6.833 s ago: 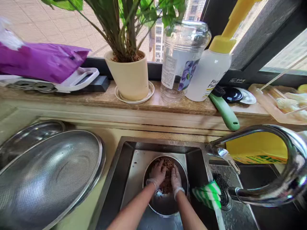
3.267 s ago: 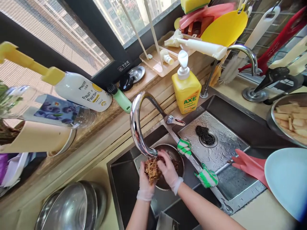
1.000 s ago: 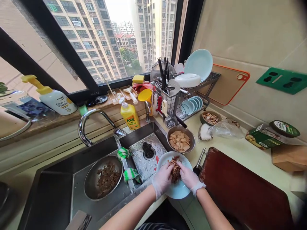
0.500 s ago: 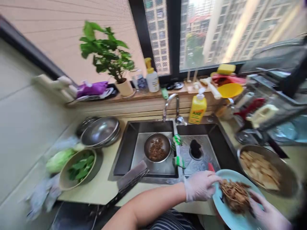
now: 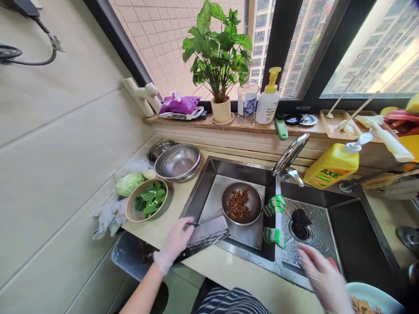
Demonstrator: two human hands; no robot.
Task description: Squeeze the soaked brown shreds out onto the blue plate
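My gloved left hand (image 5: 175, 242) lies over the dark handle of a cleaver (image 5: 206, 234) that rests on the front edge of the left sink (image 5: 209, 179), fingers curled on it. My gloved right hand (image 5: 322, 277) is blurred, with fingers spread and nothing in it, above the front rim of the right sink. Just right of it, at the bottom corner, sits a pale blue plate (image 5: 376, 296) with brown shreds on it. A steel bowl (image 5: 255, 205) with more brown shreds stands in the left sink.
Stacked steel colander bowls (image 5: 178, 161), a basket of greens (image 5: 147, 200) and a cabbage (image 5: 129, 184) sit on the counter at left. A faucet (image 5: 291, 152), a yellow AXE bottle (image 5: 332, 165), a green-striped cloth (image 5: 275, 205) and a black scrubber (image 5: 299, 218) surround the sink divider.
The view has swung left. My left hand has gone from the plate to the cleaver at the sink's edge. My right hand has lifted off the plate.
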